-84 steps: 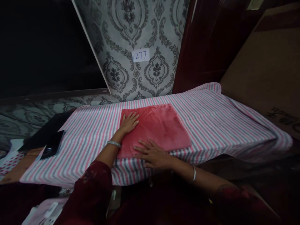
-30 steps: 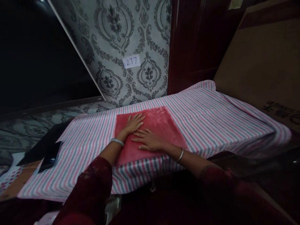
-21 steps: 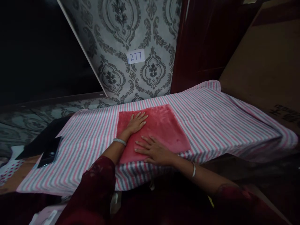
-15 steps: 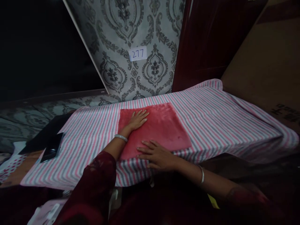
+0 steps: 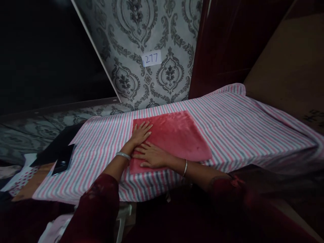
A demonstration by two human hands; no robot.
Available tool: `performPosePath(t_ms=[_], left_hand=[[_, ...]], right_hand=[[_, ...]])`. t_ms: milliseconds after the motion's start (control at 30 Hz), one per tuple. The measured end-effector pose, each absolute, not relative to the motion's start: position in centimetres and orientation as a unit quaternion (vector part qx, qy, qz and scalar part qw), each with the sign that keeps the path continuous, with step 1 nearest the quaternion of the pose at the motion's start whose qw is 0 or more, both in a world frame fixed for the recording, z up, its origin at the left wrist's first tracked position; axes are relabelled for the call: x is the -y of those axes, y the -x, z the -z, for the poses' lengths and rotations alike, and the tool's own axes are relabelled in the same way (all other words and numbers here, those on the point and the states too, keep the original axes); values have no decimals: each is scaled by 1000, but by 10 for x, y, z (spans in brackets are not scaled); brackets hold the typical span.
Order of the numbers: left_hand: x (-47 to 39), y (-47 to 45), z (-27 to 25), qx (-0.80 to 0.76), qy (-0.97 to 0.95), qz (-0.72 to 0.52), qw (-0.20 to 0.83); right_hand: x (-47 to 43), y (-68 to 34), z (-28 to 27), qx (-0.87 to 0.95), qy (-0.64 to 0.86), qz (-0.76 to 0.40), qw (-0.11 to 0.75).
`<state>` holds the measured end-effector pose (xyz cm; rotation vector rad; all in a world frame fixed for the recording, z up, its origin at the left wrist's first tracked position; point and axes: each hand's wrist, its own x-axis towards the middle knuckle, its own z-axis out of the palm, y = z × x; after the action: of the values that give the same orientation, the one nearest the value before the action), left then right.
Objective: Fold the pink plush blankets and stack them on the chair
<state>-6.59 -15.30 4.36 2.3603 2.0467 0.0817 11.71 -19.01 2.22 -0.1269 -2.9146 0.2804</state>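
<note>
A plush red cloth (image 5: 177, 135) lies flat as a rough rectangle on a striped sheet (image 5: 227, 125) in pink, grey and white. My left hand (image 5: 141, 132) rests palm down on the cloth's left part, fingers spread. Just below and to its right, my right hand (image 5: 152, 155) lies flat on the cloth near the front left corner, its fingers pointing left towards my left wrist. Neither hand grips anything; both palms are hidden against the fabric.
A dark phone (image 5: 63, 160) lies on the sheet's left side. Behind stands a patterned wall (image 5: 152, 81) with a paper label (image 5: 152, 58) reading 277. A large black screen (image 5: 50, 50) is at left, a cardboard box (image 5: 291, 64) at right.
My left hand has slid left and slightly down over the red cloth. My right hand has moved left and up onto it, close to the left hand. The view has shifted slightly.
</note>
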Motion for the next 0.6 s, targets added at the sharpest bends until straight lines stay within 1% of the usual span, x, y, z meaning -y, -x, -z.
performPosePath(t_ms=[233,333,467,533,600], left_hand=[[151,70,-31,-653,-756,-39,-5],[150,70,-35,-652,-757,-39,-5],[152,68,-43,-651,-758,-26,17],[156,64,-48,-656,-754,-27,20],[161,55,-53,-658,-752,-37,10]], right_hand=[[222,-142,-4,990,22,-79,119],[243,-155,1,988,24,-89,121],[263,-177,-4,986,-9,-127,104],[258,-192,-12,980,-5,-148,130],[240,-210,-23,971,40,-152,179]])
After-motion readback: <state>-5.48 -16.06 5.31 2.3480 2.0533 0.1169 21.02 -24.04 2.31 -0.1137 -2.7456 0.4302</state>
